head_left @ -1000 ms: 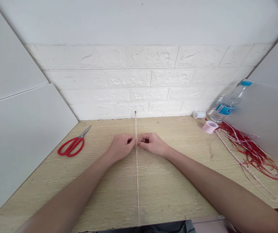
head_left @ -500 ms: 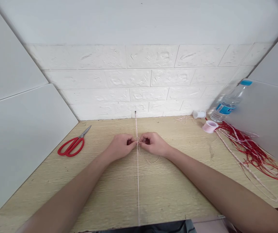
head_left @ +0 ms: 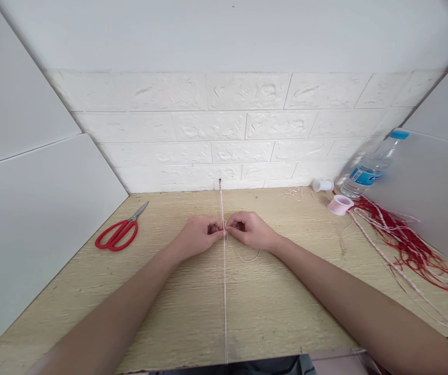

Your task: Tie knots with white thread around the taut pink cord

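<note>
Cut off at the near edge lies an unidentifiable dark object (head_left: 239, 365). Above it, a taut, pale-pink cord (head_left: 225, 297) runs between the hands, the left hand (head_left: 198, 235) pinching it thumb to forefinger, the right hand (head_left: 252, 230) likewise closed on a thin, pale, looping thread (head_left: 247, 260); exact contact is too small to resolve. Beyond, the cord meets a white brick-patterned wall (head_left: 239, 152).

Craft corner — thread spools (head_left: 339, 208), red scissors (head_left: 131, 219), tangled cords (head_left: 408, 240), wooden worktop (head_left: 278, 307)

Wood-grained tabletop (head_left: 177, 302), red-handled scissors (head_left: 131, 219) left, pink spool (head_left: 340, 208), white spool (head_left: 323, 185), bottle (head_left: 366, 176), tangled red cords (head_left: 411, 242) right
</note>
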